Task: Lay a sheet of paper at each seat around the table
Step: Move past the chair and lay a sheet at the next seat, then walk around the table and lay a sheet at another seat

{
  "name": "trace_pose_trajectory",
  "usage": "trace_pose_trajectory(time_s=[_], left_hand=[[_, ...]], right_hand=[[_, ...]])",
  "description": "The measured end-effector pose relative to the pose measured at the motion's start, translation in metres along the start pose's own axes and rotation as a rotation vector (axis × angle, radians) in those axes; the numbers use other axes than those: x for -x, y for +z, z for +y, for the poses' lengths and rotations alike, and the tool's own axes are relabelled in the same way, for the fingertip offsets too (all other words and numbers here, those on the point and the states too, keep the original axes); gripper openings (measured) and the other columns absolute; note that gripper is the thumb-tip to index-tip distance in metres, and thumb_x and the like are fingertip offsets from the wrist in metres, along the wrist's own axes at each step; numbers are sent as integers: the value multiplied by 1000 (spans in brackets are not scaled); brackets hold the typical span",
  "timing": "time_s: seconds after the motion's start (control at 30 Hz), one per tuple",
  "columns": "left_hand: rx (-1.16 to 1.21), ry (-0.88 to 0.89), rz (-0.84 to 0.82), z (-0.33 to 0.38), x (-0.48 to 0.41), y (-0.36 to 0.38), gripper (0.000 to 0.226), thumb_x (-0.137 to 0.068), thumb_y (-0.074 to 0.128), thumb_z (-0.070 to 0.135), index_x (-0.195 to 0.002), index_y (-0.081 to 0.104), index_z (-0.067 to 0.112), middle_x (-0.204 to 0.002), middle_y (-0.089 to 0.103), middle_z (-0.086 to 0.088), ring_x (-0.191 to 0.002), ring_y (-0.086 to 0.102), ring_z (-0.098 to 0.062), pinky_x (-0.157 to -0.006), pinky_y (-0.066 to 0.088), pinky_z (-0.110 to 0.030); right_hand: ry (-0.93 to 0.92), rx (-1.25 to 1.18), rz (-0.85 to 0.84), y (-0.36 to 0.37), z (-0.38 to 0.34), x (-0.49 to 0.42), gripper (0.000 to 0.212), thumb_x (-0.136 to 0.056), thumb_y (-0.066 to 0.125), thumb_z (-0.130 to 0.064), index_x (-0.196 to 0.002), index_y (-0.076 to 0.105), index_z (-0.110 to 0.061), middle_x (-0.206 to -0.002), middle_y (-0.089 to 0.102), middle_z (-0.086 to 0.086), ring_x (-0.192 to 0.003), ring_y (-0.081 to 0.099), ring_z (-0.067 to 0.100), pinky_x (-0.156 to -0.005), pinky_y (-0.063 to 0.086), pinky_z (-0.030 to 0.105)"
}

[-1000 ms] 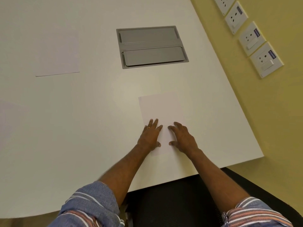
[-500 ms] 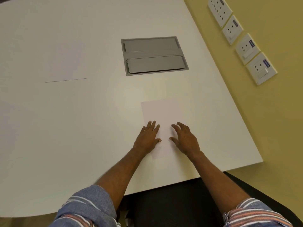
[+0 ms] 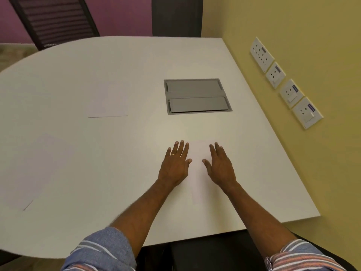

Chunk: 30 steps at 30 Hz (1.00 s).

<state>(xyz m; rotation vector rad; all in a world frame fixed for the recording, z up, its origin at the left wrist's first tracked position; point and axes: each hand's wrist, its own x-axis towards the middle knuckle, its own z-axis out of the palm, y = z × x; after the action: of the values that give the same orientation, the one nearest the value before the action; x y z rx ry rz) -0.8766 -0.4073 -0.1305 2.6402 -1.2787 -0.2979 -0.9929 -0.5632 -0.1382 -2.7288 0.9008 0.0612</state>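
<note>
A white sheet of paper (image 3: 197, 173) lies flat on the white table (image 3: 117, 65) just ahead of me, near the front edge. My left hand (image 3: 175, 165) rests flat on the sheet's left side, fingers straight. On its right side lies my right hand (image 3: 219, 166), also flat with spread fingers. A second sheet (image 3: 108, 101) lies further back to the left, and a third sheet (image 3: 37, 169) sits near the table's left edge. All sheets are faint against the tabletop.
A grey cable hatch (image 3: 197, 96) with two lids is set into the table beyond my hands. Wall sockets (image 3: 285, 83) line the yellow wall on the right. A dark chair (image 3: 56, 18) stands behind the far edge, and a black seat (image 3: 205, 255) sits below me.
The view has tilted up, showing the far edge and chair. Both hands have stayed on the sheet and their fingers have flattened out; the sheet seems to sit straighter.
</note>
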Motion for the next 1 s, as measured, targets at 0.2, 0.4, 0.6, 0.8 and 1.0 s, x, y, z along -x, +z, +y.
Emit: trace_pose_trajectory(time_s=[0.2,0.4,0.6,0.8,1.0], left_hand=[[-23,-45,89,-28,18,-44,61,-106,15,43,-158,-3,18,-166,-2,-5,-153,-5,-25,-124,0,-42],[-48,-65,159,-65,62,-92,60,-106,16,42,-159,0,17,-166,-1,-6,-154,-4,-25,-124,3,-42],[-55,-101,225,-104,119,-130,60,-106,17,42,-159,1,16,-166,0,-6,-154,-4,-24,-125,4,-42],[-71,-215,285,-142,177,-157,60,-106,16,41,-158,1,16,-166,0,-7,-154,-4,-23,-125,3,-42],[-121,-403,382,-174,230,-179,60,-106,18,40,-158,5,14,-166,5,-8,-154,3,-24,-125,8,-43]], right_hand=[[-30,-20,25,-25,-45,3,67,-103,30,-50,-158,7,-17,-166,0,4,-153,1,23,-122,19,45],[-76,-44,65,-51,-111,21,69,-103,29,-52,-157,10,-15,-166,2,5,-153,3,24,-122,17,46],[-163,-63,119,-71,-180,47,68,-103,31,-51,-157,15,-13,-165,7,7,-153,7,24,-121,20,48],[-323,-60,152,-80,-249,60,68,-102,34,-50,-155,22,-10,-164,15,11,-151,15,27,-118,26,49],[-514,-25,125,-82,-317,74,69,-102,32,-51,-156,19,-10,-164,12,10,-151,15,28,-119,25,48]])
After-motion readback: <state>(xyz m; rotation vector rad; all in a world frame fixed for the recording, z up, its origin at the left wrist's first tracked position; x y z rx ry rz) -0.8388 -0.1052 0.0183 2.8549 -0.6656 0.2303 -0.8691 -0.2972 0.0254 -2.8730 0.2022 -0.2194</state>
